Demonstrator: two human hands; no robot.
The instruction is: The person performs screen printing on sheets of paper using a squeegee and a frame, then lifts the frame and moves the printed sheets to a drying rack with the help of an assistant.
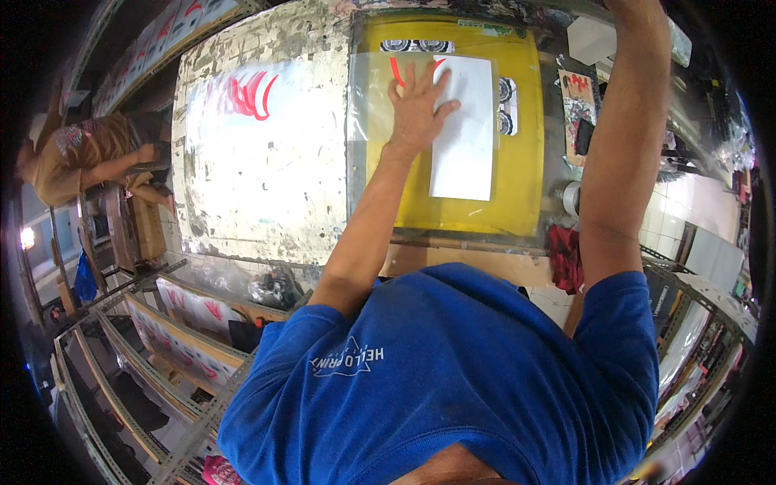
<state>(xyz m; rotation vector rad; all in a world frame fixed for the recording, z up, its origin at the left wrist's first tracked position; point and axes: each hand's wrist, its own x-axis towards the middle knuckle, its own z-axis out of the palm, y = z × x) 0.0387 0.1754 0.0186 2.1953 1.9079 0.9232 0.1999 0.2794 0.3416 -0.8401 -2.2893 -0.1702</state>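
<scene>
My left hand (pixel 419 109) lies flat with fingers spread on a white paper sheet (pixel 462 153) and a clear plastic film (pixel 368 101) around it. Both rest on a yellow printing screen (pixel 404 202) in a dark frame. Red strokes show by my fingertips. Black round printed motifs (pixel 507 105) appear at the sheet's right and above it. My right forearm (pixel 626 137) reaches up past the screen's right side; the hand lies beyond the top edge of the picture, so its fingers are hidden.
Left of the screen is a paint-spotted white board (pixel 267 194) bearing a print with red strokes (pixel 255 95). An ink-stained strip (pixel 576 113), a roll of tape (pixel 571 198) and a dark red cloth (pixel 565 259) sit to the right. Racks (pixel 178 347) hold printed sheets. Another person (pixel 89 158) sits far left.
</scene>
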